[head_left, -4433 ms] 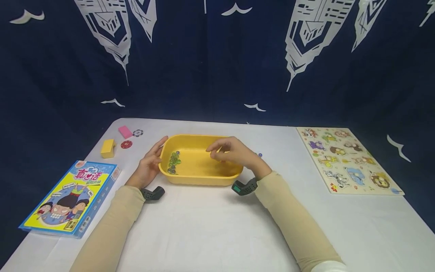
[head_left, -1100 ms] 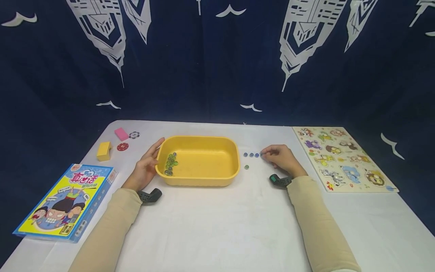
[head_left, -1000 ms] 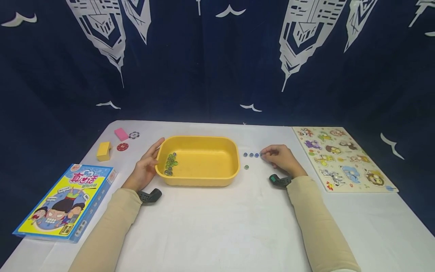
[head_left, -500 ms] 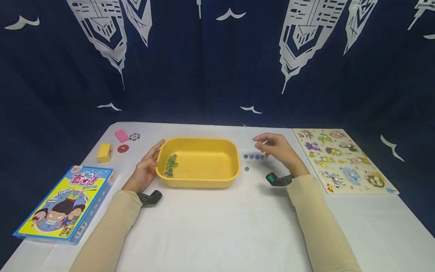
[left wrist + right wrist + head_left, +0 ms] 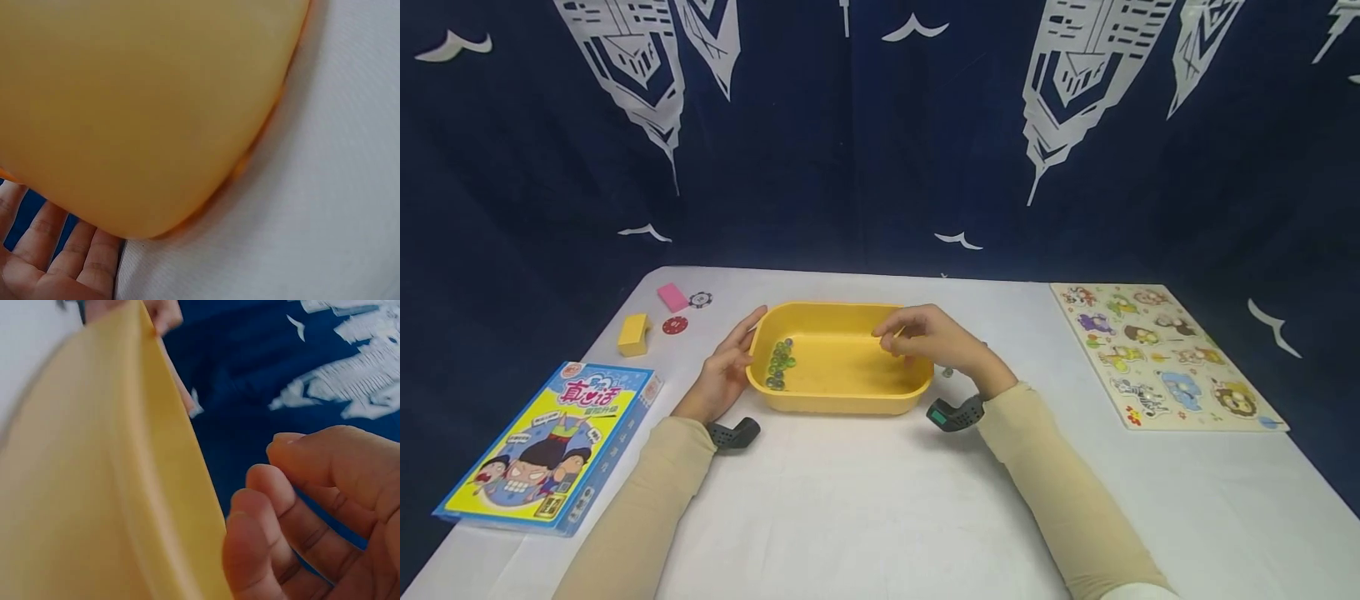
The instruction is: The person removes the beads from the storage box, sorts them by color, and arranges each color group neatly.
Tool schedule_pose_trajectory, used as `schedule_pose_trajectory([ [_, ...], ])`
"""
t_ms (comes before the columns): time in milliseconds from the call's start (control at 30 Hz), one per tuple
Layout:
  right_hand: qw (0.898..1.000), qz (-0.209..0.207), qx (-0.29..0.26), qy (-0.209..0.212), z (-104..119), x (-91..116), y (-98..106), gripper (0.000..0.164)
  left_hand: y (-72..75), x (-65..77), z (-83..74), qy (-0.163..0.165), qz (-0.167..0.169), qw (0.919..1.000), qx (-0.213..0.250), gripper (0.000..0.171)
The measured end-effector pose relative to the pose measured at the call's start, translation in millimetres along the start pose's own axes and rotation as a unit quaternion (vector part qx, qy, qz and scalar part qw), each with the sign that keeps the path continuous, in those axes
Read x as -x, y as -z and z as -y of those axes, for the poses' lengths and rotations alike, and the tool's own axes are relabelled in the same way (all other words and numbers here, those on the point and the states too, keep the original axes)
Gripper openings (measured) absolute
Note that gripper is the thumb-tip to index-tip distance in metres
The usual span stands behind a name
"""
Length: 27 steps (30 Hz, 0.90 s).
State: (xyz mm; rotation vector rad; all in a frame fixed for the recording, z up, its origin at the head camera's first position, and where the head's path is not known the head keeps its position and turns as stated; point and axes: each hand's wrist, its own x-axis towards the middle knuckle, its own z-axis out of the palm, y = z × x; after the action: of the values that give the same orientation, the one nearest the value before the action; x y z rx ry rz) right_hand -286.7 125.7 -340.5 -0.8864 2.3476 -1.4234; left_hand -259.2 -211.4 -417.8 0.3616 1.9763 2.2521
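Note:
A yellow plastic tub (image 5: 835,404) stands mid-table, with several green and bluish glass marbles (image 5: 780,360) gathered at its left end. My left hand (image 5: 721,377) rests against the tub's left side; in the left wrist view its fingers (image 5: 39,234) lie fairly straight beside the wall. Over the tub's right end hovers my right hand (image 5: 928,337), fingers loosely bent. In the right wrist view, thumb and fingertips are apart with nothing visible between them. A green marble (image 5: 947,372) lies on the table right of the tub. My right hand and forearm hide most of the marble row there.
At the left lie a blue-and-yellow game box (image 5: 546,454), a yellow block (image 5: 633,335), a pink block (image 5: 672,297), a red chip (image 5: 675,325) and a black-and-white chip (image 5: 701,300). An animal puzzle board (image 5: 1165,358) lies at the right. A dark blue curtain (image 5: 880,167) hangs behind.
My right hand let go of a blue marble at the right end of the row, lifted, and moved left over the tub. My left hand stayed at the tub's side.

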Motion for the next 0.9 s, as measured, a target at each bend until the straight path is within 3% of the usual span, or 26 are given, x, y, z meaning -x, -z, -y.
schedule_pose_trajectory([
  [167,0.997,0.067,0.002,0.035,2.5,-20.3,-27.6,0.027,0.5,-0.3,-0.4,-0.004,0.0,1.0,0.005,0.084],
  [333,0.993,0.115,0.019,0.011,7.9,-36.2,-56.5,0.024,0.9,-0.9,0.0,-0.006,0.003,1.0,0.007,0.084],
  [467,0.988,0.141,0.065,0.01,9.8,-46.8,-74.8,0.021,-0.6,-1.8,-0.6,-0.007,0.007,0.9999,0.005,0.084],
  [900,0.978,0.14,0.134,-0.07,23.5,-65.3,-101.1,0.015,0.9,-1.7,0.5,-0.006,0.005,0.9999,0.008,0.084],
])
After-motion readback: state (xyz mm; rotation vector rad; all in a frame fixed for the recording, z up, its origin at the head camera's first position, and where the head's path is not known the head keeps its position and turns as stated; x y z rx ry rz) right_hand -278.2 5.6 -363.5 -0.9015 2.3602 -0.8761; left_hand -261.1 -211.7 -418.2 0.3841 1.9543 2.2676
